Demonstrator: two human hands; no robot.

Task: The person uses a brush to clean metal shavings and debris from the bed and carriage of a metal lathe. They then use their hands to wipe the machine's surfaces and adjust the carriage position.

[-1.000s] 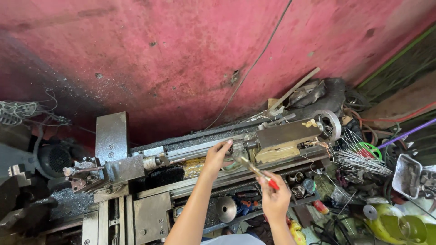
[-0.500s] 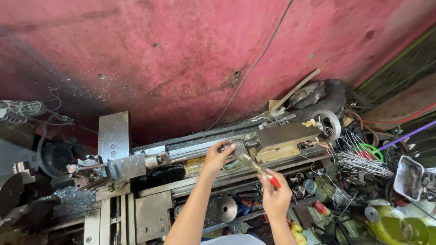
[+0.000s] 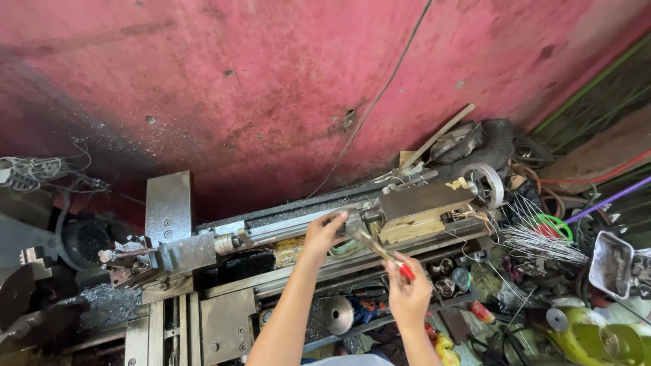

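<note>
My left hand [image 3: 324, 234] is curled over the long grey steel bar [image 3: 291, 227] held in the small bench lathe [image 3: 224, 271], fingertips closed on it near the tailstock end; how firmly they grip I cannot tell. My right hand [image 3: 409, 298] sits at 4 o'clock from the left, fingers closed around the red handle of a slim brush-like tool [image 3: 383, 254], whose pale tip points toward 10 o'clock and ends just beside the left fingers. Hazards, as I judge them: if the spindle turns while my left fingers rest on the bar, they could be dragged in or cut. The tool tip could catch between bar and grey block-shaped tailstock [image 3: 424, 203] and be pulled from my grip. The loose silver metal shavings [image 3: 102, 305] at 8 o'clock could cut bare skin. The bundle of thin bright wires [image 3: 539, 237] at 3 o'clock could snag a sleeve or forearm. Count: two hands in view, both mine; one lathe; one bar; one red-handled tool; one round grey handwheel [image 3: 489, 183] at 2 o'clock; one dark electric motor [image 3: 85, 240] at 9 o'clock; one round metal disc [image 3: 338, 314] below the bed; one pink-red plastered wall [image 3: 271, 81] behind.
</note>
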